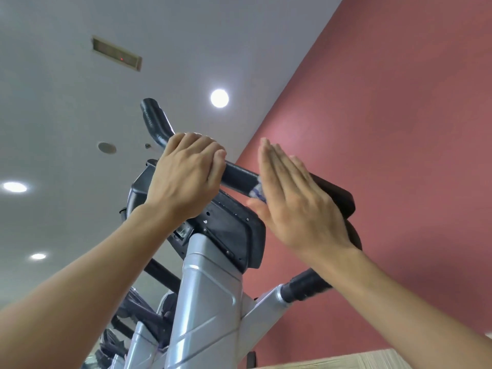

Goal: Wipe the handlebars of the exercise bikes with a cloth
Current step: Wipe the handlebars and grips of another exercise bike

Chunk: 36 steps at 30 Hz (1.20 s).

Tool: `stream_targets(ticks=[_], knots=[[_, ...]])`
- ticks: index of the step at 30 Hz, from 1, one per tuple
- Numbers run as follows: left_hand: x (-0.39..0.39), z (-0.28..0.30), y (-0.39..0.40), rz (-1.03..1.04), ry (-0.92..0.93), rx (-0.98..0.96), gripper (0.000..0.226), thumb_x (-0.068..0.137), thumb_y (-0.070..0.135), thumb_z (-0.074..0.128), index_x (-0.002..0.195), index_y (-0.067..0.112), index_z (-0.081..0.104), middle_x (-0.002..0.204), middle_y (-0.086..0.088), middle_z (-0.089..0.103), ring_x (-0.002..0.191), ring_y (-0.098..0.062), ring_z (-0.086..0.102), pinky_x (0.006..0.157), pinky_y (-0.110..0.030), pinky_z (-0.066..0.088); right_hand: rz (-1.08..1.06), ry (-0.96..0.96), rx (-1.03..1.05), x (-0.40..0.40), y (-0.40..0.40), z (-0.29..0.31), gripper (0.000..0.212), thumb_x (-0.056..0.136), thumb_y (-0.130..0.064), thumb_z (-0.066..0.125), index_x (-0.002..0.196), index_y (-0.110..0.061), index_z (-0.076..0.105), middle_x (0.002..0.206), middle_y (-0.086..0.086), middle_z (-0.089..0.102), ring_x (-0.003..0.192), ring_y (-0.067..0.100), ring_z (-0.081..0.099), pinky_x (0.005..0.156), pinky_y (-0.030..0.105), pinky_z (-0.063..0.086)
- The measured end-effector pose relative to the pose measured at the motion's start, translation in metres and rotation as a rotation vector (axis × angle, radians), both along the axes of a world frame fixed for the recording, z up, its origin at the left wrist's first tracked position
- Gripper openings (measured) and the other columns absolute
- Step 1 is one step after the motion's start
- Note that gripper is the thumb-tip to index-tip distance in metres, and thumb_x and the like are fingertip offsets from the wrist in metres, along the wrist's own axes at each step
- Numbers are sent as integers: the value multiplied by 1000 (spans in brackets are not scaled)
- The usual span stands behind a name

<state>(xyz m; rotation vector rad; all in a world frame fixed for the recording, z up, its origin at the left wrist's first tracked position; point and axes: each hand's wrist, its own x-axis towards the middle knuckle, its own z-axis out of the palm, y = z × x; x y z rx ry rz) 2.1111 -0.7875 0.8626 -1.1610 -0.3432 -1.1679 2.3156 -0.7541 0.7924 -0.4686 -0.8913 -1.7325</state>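
Looking up from low down, the left hand (186,174) is curled over the black handlebar (239,178), fingers wrapped around the top of the tube, holding it steady. The right hand (292,198) is flat, fingers straight and together, pressing a scrap of cloth (257,190) against the bar; only a pale, purple-patterned edge of that cloth peeks out at the palm's 9 o'clock side.

The bar is the thing to watch. Its long axis runs from about 10 o'clock down to 4 o'clock, from the upturned horn (154,121) past the left hand, across the bare stretch between the hands, and on under the right palm to the far grip (338,195). The right hand sits on that line, so it is the one placed to wipe, and I'd judge the stroke has to run along the tube, either toward 10 o'clock into the bare stretch or out to 4 o'clock.

Below the bar sits the dark console housing (231,230) on a silver column (205,302). A lower handle (306,284) juts out at 4 o'clock, untouched.
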Motion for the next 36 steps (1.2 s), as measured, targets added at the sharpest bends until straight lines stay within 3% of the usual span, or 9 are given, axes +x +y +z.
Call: stream_targets(ticks=[6, 9, 13, 19, 21, 24, 29, 32, 36], knots=[[7, -9, 4, -13, -78, 18, 43, 107, 27, 28, 104, 14, 69, 108, -2, 69, 106, -27, 57, 109, -40, 33, 97, 26, 23, 67, 39, -52, 72, 110, -41, 39, 154, 12, 20, 161, 28, 28, 152, 37, 28, 116, 52, 41], [41, -28, 11, 30, -59, 24, 43, 106, 28, 27, 101, 14, 67, 106, -2, 67, 102, -29, 58, 107, -44, 36, 72, 95, 61, 57, 37, -47, 68, 111, -39, 37, 154, 12, 21, 161, 27, 28, 152, 38, 28, 119, 52, 36], [62, -35, 20, -56, -21, 56, 41, 106, 25, 30, 99, 13, 69, 107, 0, 70, 102, -25, 61, 105, -39, 36, 47, 41, 94, 43, 18, -27, 67, 111, -41, 37, 153, 11, 28, 161, 23, 32, 151, 33, 31, 123, 46, 32], [56, -36, 21, -11, 16, 40, 41, 107, 27, 30, 108, 14, 69, 109, 0, 68, 108, -25, 59, 107, -37, 34, 305, -19, -67, 80, 65, -69, 76, 110, -38, 38, 159, 3, -2, 166, 24, 11, 157, 36, 11, 127, 48, 20], [59, -37, 20, -11, -10, 29, 43, 107, 28, 27, 103, 16, 67, 101, 1, 66, 104, -25, 58, 106, -37, 33, 241, 51, -47, 78, 68, -71, 75, 110, -37, 37, 159, 1, -4, 167, 23, 10, 157, 36, 10, 126, 50, 20], [56, -37, 18, -14, -13, 8, 44, 107, 30, 24, 102, 18, 66, 100, 3, 64, 104, -23, 57, 106, -36, 32, 46, 87, 59, 57, 45, -53, 71, 111, -37, 40, 157, 9, 12, 165, 25, 20, 155, 36, 20, 126, 48, 23], [30, -27, -5, 92, 152, -152, 49, 107, 36, 21, 119, 21, 66, 121, 8, 67, 119, -18, 55, 108, -32, 27, -7, -5, 42, 25, 5, -17, 62, 112, -40, 36, 152, 8, 34, 160, 20, 36, 150, 29, 35, 120, 44, 37], [-18, -5, -21, 99, -6, -144, 52, 107, 38, 20, 121, 20, 66, 127, 4, 66, 126, -19, 52, 114, -32, 21, -20, -38, -11, 27, 3, -18, 62, 111, -38, 37, 153, 8, 33, 160, 20, 35, 150, 29, 34, 120, 45, 37], [-71, 22, -30, 153, -52, -249, 59, 106, 49, 13, 149, 29, 48, 161, 8, 38, 153, -12, 23, 127, -33, 7, -65, -48, -81, -4, -8, 4, 65, 110, -40, 35, 152, 9, 34, 157, 24, 39, 149, 32, 37, 121, 46, 34]])
